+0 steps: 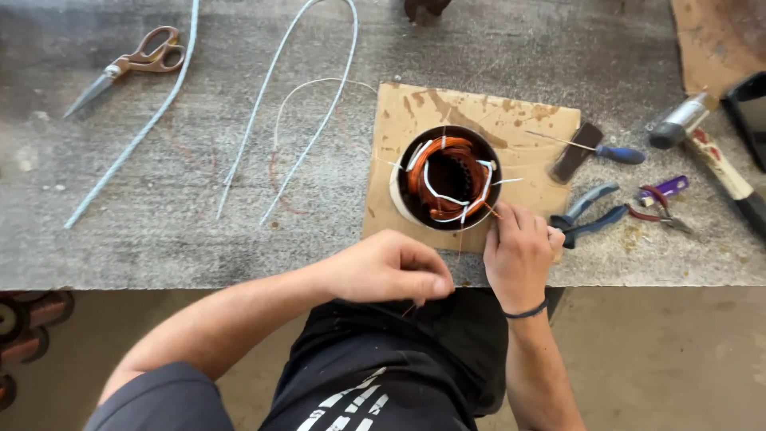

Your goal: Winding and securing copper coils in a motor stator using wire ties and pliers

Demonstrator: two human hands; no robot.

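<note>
- The motor stator (449, 179), a dark ring packed with copper-orange windings and white sleeving, sat upright on a stained square of cardboard (511, 120) near the front edge of the bench (159, 199).
- A thin copper wire (463, 239) ran from the stator's near rim down toward the person.
- The right hand (519, 251) rested at the stator's near edge, fingers curled shut and pinching at the wire beside the rim.
- The left hand (387, 267) hovered just off the bench's front edge, thumb and fingertips closed together on the wire's lower end.
- Just right of the right hand lay blue-handled pliers (586, 215), with small red-handled cutters (658, 211) and a purple lighter (666, 187) beyond them.
- A blue-handled brush (590, 152) lay across the cardboard's right edge; a hammer (710, 148) lay farther right.
- Well to the left, long pale blue-white sleeving strands (271, 104) looped over the bench.
- Scissors (132, 64) lay in the far left corner.
</note>
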